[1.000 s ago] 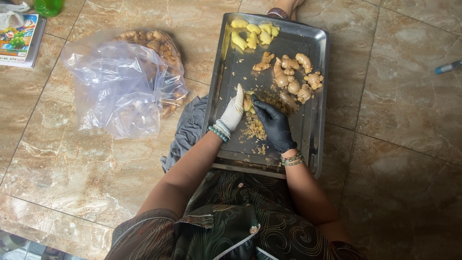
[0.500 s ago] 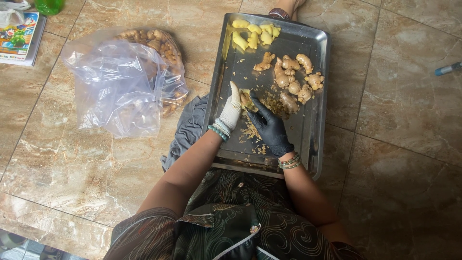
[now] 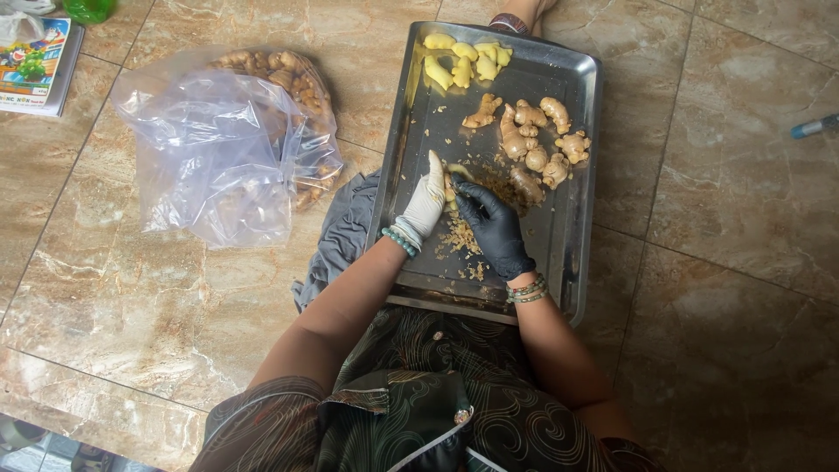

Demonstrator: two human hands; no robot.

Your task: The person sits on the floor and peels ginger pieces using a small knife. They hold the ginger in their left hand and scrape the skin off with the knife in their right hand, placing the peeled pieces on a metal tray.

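Observation:
A steel tray point(image 3: 577, 253) lies on the tiled floor in front of me. My left hand point(image 3: 426, 203), in a white glove, grips a piece of ginger point(image 3: 454, 175) over the tray's middle. My right hand point(image 3: 492, 223), in a black glove, is closed against the same piece from the right; whether it holds a tool I cannot tell. Brown peelings point(image 3: 457, 236) lie under the hands. Unpeeled ginger pieces point(image 3: 537, 140) sit to the upper right of the hands. Peeled yellow pieces point(image 3: 465, 59) are heaped in the tray's far left corner.
A clear plastic bag point(image 3: 214, 153) with more ginger lies on the floor left of the tray. A grey cloth point(image 3: 341, 240) sits by the tray's left edge. A book point(image 3: 39, 65) is at the far left, a pen point(image 3: 814, 128) at the far right.
Both hands have shifted slightly with the ginger piece over the peelings. The piece has turned a little between them. Nothing else has moved.

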